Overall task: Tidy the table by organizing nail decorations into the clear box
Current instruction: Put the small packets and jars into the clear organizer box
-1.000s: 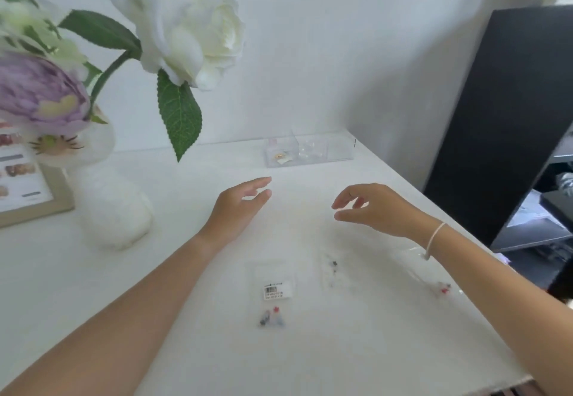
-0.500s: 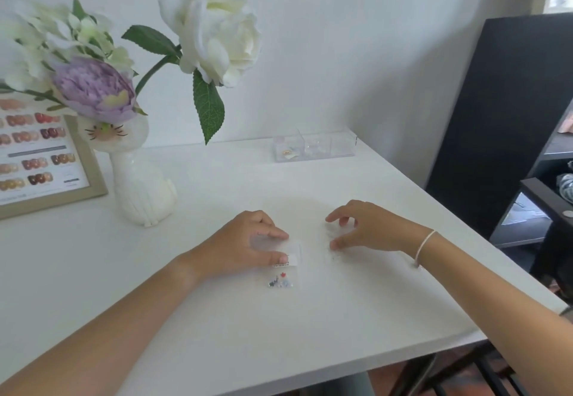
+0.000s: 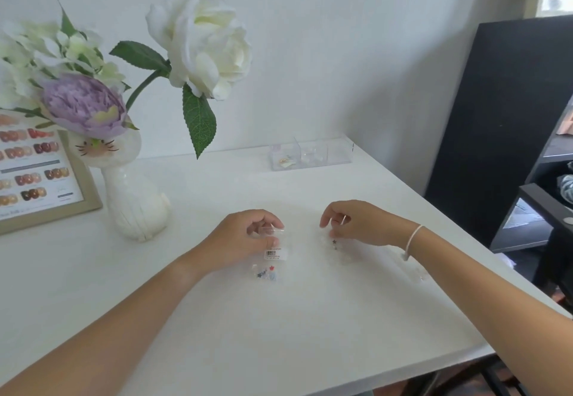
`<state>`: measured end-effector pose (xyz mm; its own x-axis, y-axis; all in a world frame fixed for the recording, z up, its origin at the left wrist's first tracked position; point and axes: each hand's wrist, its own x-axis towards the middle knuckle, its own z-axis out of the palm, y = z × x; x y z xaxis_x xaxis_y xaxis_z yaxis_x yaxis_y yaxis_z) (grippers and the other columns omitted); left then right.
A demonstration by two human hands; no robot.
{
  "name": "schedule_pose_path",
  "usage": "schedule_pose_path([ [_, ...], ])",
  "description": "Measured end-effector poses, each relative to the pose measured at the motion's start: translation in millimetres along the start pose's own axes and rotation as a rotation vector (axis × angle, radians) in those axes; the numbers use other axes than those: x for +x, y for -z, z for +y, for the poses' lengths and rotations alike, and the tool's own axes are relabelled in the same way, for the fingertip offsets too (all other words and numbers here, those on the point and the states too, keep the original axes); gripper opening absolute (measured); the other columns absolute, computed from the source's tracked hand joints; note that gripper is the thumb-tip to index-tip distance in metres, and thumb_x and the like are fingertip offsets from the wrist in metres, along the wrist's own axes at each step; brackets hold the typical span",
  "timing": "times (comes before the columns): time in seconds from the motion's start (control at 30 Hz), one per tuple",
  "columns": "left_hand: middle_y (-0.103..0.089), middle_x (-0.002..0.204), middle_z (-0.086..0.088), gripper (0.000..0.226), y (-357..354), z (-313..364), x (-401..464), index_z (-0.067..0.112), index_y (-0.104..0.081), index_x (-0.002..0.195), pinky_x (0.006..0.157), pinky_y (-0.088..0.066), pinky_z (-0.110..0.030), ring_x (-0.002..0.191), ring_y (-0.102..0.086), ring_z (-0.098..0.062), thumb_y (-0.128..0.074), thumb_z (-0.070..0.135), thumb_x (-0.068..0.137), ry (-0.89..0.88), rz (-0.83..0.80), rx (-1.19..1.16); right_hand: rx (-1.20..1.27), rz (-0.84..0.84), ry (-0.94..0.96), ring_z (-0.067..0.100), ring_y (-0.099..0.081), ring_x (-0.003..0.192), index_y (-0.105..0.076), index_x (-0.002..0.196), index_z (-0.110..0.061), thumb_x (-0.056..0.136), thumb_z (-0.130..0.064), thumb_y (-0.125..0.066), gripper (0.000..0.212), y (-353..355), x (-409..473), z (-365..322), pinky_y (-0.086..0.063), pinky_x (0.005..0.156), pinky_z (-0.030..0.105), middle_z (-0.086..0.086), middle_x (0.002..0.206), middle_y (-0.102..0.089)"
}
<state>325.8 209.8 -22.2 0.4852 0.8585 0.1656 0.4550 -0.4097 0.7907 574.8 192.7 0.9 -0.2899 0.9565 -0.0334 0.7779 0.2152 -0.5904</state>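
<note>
At the far left a framed nail colour chart [image 3: 34, 172] leans against the wall, and just right of it stands a white cat-faced vase [image 3: 130, 191] holding a purple flower [image 3: 82, 106] and a white rose [image 3: 201, 42].

The left hand [image 3: 245, 240] hovers low over the white table [image 3: 279, 333], its fingers curled in, thumb and forefinger pinched onto the top edge of a small clear packet [image 3: 269, 259]. The packet hangs below the fingertips and bears a barcode sticker [image 3: 273, 253] just under the thumb; a few tiny dark, red and blue decorations [image 3: 266, 271] sit at its lower end, touching or almost touching the tabletop.

To the right, well apart from the left fingertips, the right hand [image 3: 356, 225] also curls its fingers, pinching the top of a second clear packet [image 3: 336, 240], which is hard to make out against the table. A small dark star-shaped piece [image 3: 334, 242] shows inside it, just below the fingertips. A white band [image 3: 412, 237] circles the right wrist.

The clear box [image 3: 311, 155] sits far beyond both sets of fingertips, against the wall at the table's back edge. It is divided into compartments; the left one holds a small gold-and-white item [image 3: 285, 161], the middle one something clear that I cannot identify.

At the far right stands a black panel [image 3: 502, 110].
</note>
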Motion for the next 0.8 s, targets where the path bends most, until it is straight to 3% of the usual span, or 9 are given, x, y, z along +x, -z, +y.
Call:
schedule_pose_path([
  [0.13,-0.061,0.08,0.01,0.023,3,9,26,0.037,-0.067,0.082,0.071,-0.043,-0.016,0.072,-0.054,-0.009,-0.066,0.014,0.081,0.005,0.065,-0.066,0.098,0.047,-0.019,0.004,-0.048,0.056,-0.061,0.087,-0.023,0.084,-0.008,-0.056,0.016,15,13,5,-0.034,0.045,0.002,-0.007,0.076,-0.052],
  [0.23,-0.062,0.077,0.013,0.024,9,22,53,0.038,-0.067,0.08,0.067,-0.044,-0.009,0.064,-0.057,-0.002,-0.062,0.015,0.083,-0.019,0.12,-0.073,0.179,0.131,-0.039,0.011,-0.049,0.059,-0.063,0.089,-0.02,0.084,-0.005,-0.057,0.016,34,27,10,-0.04,0.052,0.012,-0.006,0.073,-0.052],
  [0.37,-0.06,0.075,0.008,0.023,17,44,100,0.034,-0.066,0.081,0.064,-0.048,-0.011,0.056,-0.058,0.003,-0.059,0.013,0.084,-0.037,0.194,-0.115,0.293,0.272,-0.052,0.01,-0.051,0.059,-0.063,0.086,-0.02,0.084,-0.005,-0.057,0.016,66,49,21,-0.043,0.054,0.017,-0.005,0.071,-0.053],
  [0.53,-0.06,0.078,0.005,0.019,18,60,168,0.021,-0.066,0.092,0.068,-0.048,-0.018,0.064,-0.059,-0.009,-0.053,0.009,0.086,-0.032,0.257,-0.135,0.33,0.458,-0.09,0.01,-0.052,0.057,-0.065,0.091,-0.012,0.083,-0.003,-0.054,0.017,102,85,45,-0.043,0.051,0.015,-0.003,0.068,-0.054],
  [0.63,-0.059,0.08,0.008,0.021,13,62,211,0.019,-0.065,0.095,0.067,-0.045,-0.019,0.065,-0.059,-0.011,-0.05,0.007,0.085,-0.022,0.3,-0.163,0.352,0.546,-0.094,0.012,-0.05,0.058,-0.062,0.075,-0.024,0.082,0.0,-0.048,0.028,120,104,61,-0.041,0.051,0.013,0.003,0.072,-0.053],
  [0.8,-0.061,0.09,-0.002,0.027,3,57,274,0.01,-0.066,0.106,0.063,-0.043,-0.022,0.075,-0.057,-0.016,-0.049,0.006,0.085,0.021,0.349,-0.174,0.319,0.681,-0.066,0.02,-0.05,0.069,-0.065,0.087,-0.019,0.083,-0.003,-0.045,0.025,139,133,84,-0.041,0.064,0.026,0.002,0.074,-0.057],
])
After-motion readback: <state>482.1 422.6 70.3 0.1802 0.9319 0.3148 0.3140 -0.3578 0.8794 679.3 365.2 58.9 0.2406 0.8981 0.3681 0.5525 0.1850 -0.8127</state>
